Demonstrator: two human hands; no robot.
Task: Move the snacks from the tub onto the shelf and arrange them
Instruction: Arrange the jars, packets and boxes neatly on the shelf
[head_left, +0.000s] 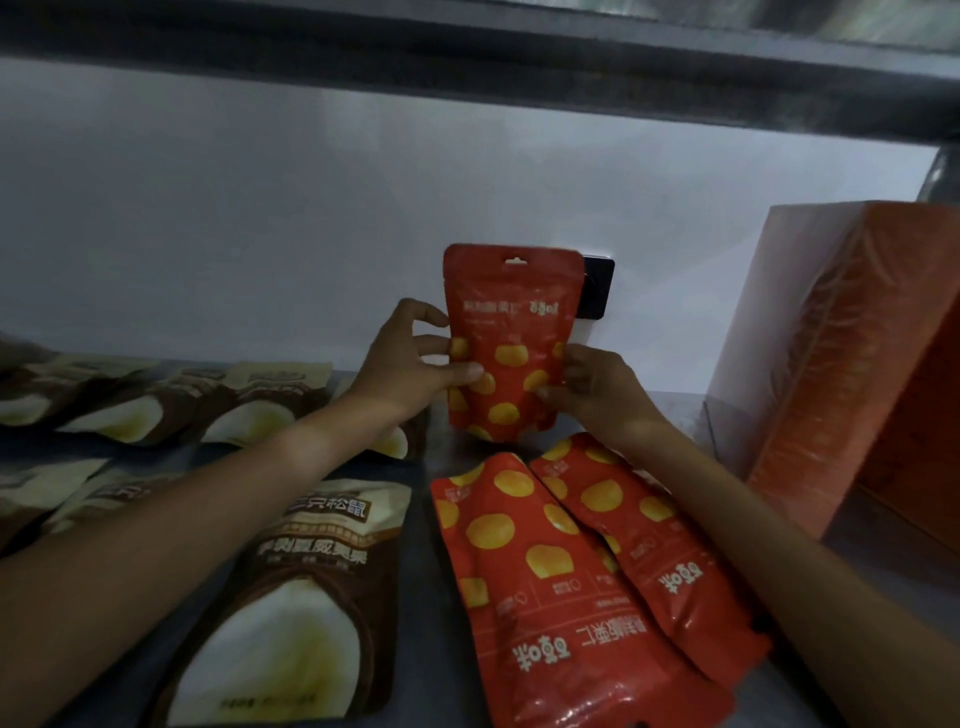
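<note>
Left hand (415, 358) and right hand (592, 387) both pinch the lower half of an upright red pouch (511, 338), one at each side edge, thumbs on its front, fingers curled behind. The pouch stands at centre frame, near the back of the shelf (441, 613), in front of the white rear wall and partly covering a dark wall fitting (597, 291).

Progress, judged: well under way. Two more red pouches (524, 571) lie flat and overlapping at lower centre; several brown-and-cream pouches (291, 597) lie flat across the left of the frame. An orange box (857, 364) stands at right. The tub is not in view, so what remains in it cannot be told. The flat pouches probably need standing up.

Orientation: held pouch's long axis vertical, hang-hole end up, printed face toward the camera. Flat red pouches run lengthwise toward the lower right.
</note>
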